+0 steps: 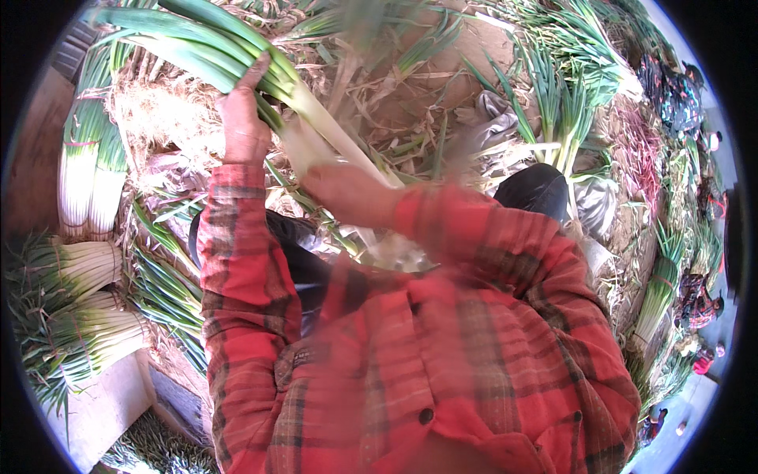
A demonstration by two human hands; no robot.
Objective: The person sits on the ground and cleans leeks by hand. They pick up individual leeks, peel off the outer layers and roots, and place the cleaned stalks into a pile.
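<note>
My left hand [246,121] grips several large green onions [323,121] by their green leaves, with the thumb laid over them. The leaves point to the upper left, and the white stalks run down to the right. Motion blurs my right hand [343,186], which is at the pale stalks below my left hand; its fingers are partly hidden, and whether they are closed on a stalk cannot be told. Under my hands lie loose leaves and dry peelings [408,145]. A blurred upright streak of leaf or stalk shows near the top middle.
Tied green onion bundles [95,172] stand at the left, with more bundles [89,266] below them. Loose green onions [551,101] lie at the upper right, near grey plastic [595,204]. Another tied bundle [657,290] is farther right. Other people [699,302] show small at the right rim.
</note>
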